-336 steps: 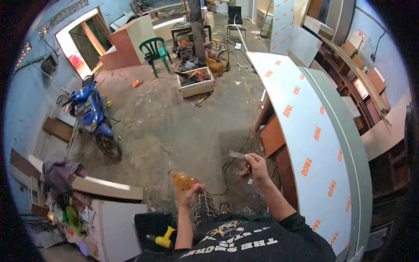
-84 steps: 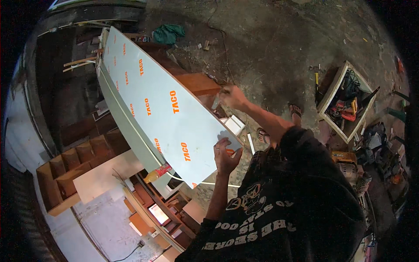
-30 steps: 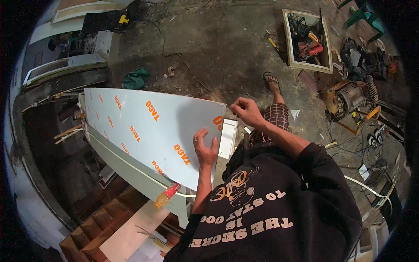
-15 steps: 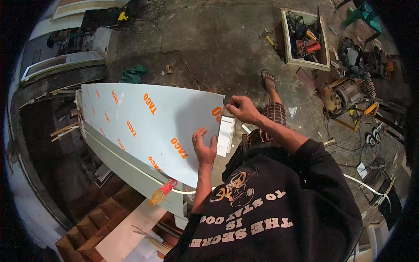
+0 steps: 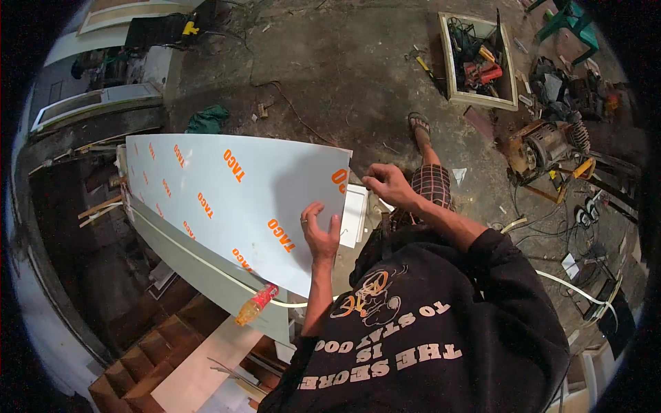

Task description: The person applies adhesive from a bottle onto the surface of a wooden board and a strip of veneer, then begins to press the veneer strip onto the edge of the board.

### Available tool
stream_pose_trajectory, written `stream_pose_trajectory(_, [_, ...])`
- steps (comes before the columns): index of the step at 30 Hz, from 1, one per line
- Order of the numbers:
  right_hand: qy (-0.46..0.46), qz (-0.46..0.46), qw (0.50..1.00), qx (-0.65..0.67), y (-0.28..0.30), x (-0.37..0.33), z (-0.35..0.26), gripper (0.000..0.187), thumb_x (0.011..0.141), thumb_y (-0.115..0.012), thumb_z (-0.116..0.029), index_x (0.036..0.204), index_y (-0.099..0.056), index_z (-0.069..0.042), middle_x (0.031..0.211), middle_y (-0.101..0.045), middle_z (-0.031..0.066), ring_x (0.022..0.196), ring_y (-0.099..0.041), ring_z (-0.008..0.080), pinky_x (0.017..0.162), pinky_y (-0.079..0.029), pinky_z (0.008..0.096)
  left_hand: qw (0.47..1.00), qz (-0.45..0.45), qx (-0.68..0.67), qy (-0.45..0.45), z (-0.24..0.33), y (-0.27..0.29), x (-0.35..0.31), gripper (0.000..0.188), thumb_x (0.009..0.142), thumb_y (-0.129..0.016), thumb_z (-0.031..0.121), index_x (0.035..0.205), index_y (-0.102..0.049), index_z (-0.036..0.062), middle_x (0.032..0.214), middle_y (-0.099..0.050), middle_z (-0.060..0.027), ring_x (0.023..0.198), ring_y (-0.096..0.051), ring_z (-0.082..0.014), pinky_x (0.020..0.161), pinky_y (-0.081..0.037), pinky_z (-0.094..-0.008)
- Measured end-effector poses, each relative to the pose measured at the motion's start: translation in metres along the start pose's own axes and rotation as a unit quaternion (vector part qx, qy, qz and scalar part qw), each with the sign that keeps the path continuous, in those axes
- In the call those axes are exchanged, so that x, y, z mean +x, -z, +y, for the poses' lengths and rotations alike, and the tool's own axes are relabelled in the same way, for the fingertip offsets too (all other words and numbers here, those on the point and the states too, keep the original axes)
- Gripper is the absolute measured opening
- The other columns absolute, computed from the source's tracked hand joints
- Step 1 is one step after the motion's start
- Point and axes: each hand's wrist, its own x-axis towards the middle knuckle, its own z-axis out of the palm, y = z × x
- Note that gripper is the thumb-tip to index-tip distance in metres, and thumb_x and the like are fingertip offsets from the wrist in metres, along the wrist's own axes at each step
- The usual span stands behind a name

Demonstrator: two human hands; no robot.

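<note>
A large white sheet (image 5: pixel 206 165) with an orange print and a glossy face lies across a bench. My left hand (image 5: pixel 320 237) rests on or just over its near right part, fingers apart and thumb spread. My right hand (image 5: pixel 391 186) is off the sheet's right edge, slightly apart from it, near the far corner. Its fingers are curled together toward the thumb; whether anything small is between them cannot be seen. Along the sheet's near side runs a thin pale strip (image 5: pixel 227 277), which passes behind my left forearm.
A bottle with a red label (image 5: pixel 256 305) is by the sheet's near edge on a grey-green panel (image 5: pixel 206 275). Wooden compartments (image 5: pixel 158 344) stand below left. A tool box (image 5: pixel 513 82), a motor (image 5: pixel 547 151), cables and a green chair (image 5: pixel 575 31) occupy the floor at right.
My right hand has drawn slightly away from the sheet's edge, toward me and to the right. My left hand stays almost where it was.
</note>
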Motion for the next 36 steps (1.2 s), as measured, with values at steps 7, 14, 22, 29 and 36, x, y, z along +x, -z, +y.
stream_pose_trajectory(7, [0.003,0.001,0.999,-0.051,0.003,0.036,0.006,0.030,0.085,-0.064,-0.022,0.076,-0.056,0.005,0.058,-0.046,0.0067,0.060,-0.042,0.0124,0.055,-0.038,0.0359,1.000,-0.010,-0.009,0.015,0.003,0.001,0.002,0.038,0.077,-0.071,0.012,0.111,-0.056,0.0008,0.117,-0.058,-0.0181,0.111,-0.055,-0.0356,0.097,-0.043,-0.0460])
stream_pose_trajectory(14, [-0.023,-0.057,0.997,-0.055,0.008,0.023,-0.012,0.031,0.084,-0.063,-0.024,0.078,-0.056,0.005,0.059,-0.045,0.0093,0.060,-0.042,0.0149,0.055,-0.038,0.0373,1.000,-0.001,-0.017,0.020,-0.001,0.001,-0.001,0.038,0.078,-0.071,0.013,0.110,-0.056,0.0008,0.117,-0.058,-0.0181,0.112,-0.054,-0.0360,0.099,-0.041,-0.0474])
stream_pose_trajectory(22, [0.002,-0.054,0.992,-0.116,0.017,0.039,-0.025,0.030,0.083,-0.064,-0.025,0.082,-0.061,0.005,0.068,-0.058,0.0152,0.065,-0.052,0.0174,0.061,-0.044,0.0383,1.000,0.003,-0.002,0.010,0.001,-0.001,0.004,0.037,0.077,-0.070,0.010,0.110,-0.057,0.0008,0.115,-0.058,-0.0168,0.110,-0.055,-0.0334,0.096,-0.045,-0.0434])
stream_pose_trajectory(29, [-0.022,-0.089,0.993,-0.073,0.014,0.012,-0.010,0.028,0.083,-0.065,-0.023,0.080,-0.060,0.005,0.062,-0.055,0.0137,0.060,-0.050,0.0163,0.058,-0.042,0.0389,1.000,0.002,0.005,-0.010,0.002,0.000,0.004,0.037,0.078,-0.071,0.011,0.111,-0.057,0.0008,0.115,-0.059,-0.0167,0.110,-0.056,-0.0334,0.096,-0.045,-0.0431])
stream_pose_trajectory(36, [-0.014,-0.043,0.997,-0.058,0.029,0.041,-0.001,0.028,0.080,-0.063,-0.023,0.084,-0.064,0.005,0.063,-0.055,0.0119,0.063,-0.050,0.0149,0.058,-0.043,0.0387,1.000,0.002,0.010,0.023,0.004,-0.002,0.006,0.036,0.079,-0.070,0.013,0.110,-0.057,0.0004,0.113,-0.059,-0.0169,0.109,-0.055,-0.0344,0.097,-0.044,-0.0443])
